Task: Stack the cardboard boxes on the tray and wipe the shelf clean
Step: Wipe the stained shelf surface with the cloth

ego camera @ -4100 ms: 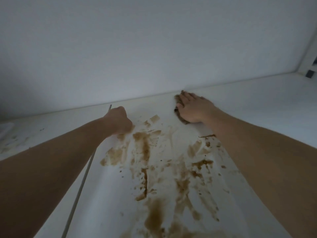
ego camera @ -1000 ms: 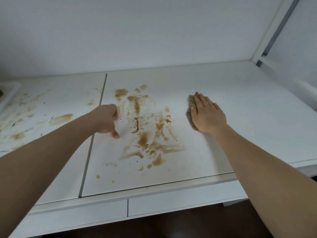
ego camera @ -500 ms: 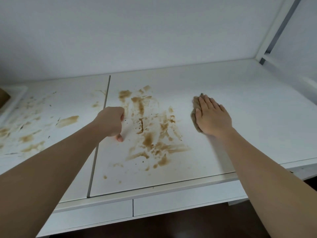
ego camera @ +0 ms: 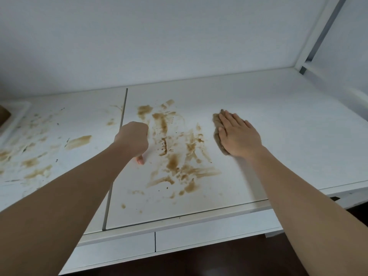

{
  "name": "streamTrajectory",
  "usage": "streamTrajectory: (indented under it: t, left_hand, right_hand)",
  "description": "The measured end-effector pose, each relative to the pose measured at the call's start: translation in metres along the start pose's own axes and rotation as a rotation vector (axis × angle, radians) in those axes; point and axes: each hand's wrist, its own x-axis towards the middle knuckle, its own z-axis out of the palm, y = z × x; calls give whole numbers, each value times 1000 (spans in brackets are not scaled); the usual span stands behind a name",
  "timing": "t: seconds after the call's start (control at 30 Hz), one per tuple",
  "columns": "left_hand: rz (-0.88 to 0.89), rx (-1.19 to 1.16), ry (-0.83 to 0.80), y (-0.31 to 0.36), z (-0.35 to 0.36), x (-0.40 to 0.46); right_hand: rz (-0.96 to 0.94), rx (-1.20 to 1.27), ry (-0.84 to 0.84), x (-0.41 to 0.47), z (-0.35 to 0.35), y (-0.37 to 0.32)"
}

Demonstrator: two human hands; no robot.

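Observation:
The white shelf (ego camera: 288, 136) is smeared with brown stains (ego camera: 175, 152) in its middle, and more stains (ego camera: 35, 156) cover its left panel. My right hand (ego camera: 239, 136) lies flat with straight fingers on a brown cloth (ego camera: 217, 134), pressing it to the shelf just right of the middle stains. My left hand (ego camera: 132, 139) is curled into a fist holding nothing, its thumb tip touching the shelf left of the stains. At the far left edge a white tray (ego camera: 18, 114) shows with a corner of a cardboard box (ego camera: 4, 114) in it.
A dark seam (ego camera: 116, 156) divides the shelf into two panels. The white back wall (ego camera: 159, 46) rises behind. A white upright post (ego camera: 318, 36) stands at the back right corner. The shelf's front edge (ego camera: 179, 232) runs below my arms, with dark floor beneath.
Four seconds ago my head was close in and my right hand with the cloth was at the back wall. Over the last second the cloth has stayed right of the stains and my left fist is unmoved.

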Motion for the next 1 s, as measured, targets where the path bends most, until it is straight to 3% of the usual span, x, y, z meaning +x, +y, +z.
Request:
streamTrajectory:
  t: [0.07,0.23,0.3,0.47,0.53,0.77,0.83,0.93,1.0]
  left_hand:
    - [-1,23,26,5,1,1]
    - [-3,0,34,7,-1,0]
    - [5,-13,13,2,-2,-1]
    - [51,-87,23,-13,2,-4]
    - [67,-114,31,-15,3,-5]
    - [121,-114,36,-16,4,-15]
    - [127,-116,14,-19,1,-23]
    - [101,-138,-15,-29,-1,-34]
    - [90,-154,-21,-33,-1,-38]
  right_hand:
    - [-8,13,-22,5,2,-13]
    - [-330,-7,-23,-22,-1,-12]
    - [-378,-10,-53,-22,-7,7]
    - [10,-8,-32,-2,-3,24]
    - [10,-1,-22,-6,1,5]
    - [-321,-14,-25,-58,1,-5]
    - [-252,-5,-23,-54,-2,6]
    - [18,12,11,-43,-3,4]
    - [58,9,5,-42,-1,-9]
